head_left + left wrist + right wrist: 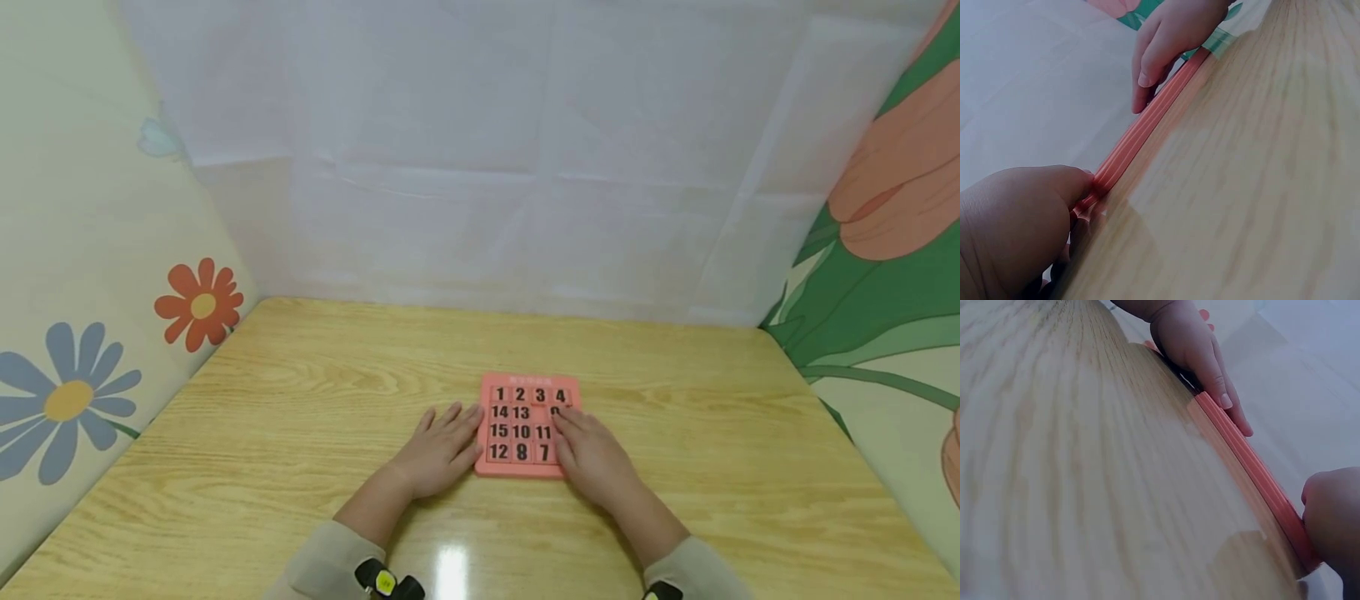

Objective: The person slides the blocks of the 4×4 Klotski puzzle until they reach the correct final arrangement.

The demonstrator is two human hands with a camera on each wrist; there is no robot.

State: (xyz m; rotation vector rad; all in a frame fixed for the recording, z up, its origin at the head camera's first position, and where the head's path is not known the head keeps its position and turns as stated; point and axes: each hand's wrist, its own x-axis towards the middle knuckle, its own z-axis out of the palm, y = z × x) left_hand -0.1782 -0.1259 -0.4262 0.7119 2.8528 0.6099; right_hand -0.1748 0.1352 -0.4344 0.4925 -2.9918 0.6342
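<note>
A pink sliding number puzzle [520,470] lies flat on the wooden table. Its top row reads 1, 2, 3, 4, and a tile-sized gap shows to the right of 13. The left hand [438,454] lies at the puzzle's left edge with fingers extended; in the left wrist view the thumb [1075,185] is right at a corner of the pink frame. Over the puzzle's right column rests the right hand [596,458], its fingertips on a partly covered tile in the second row. This hand hides the tiles below that one.
The wood-grain table [315,400] stretches out around the puzzle on all sides. Behind it hangs a white cloth [450,167]. Flower-patterned panels [75,208] stand at the left and right. A dark device is strapped to each wrist, over beige sleeves [330,560].
</note>
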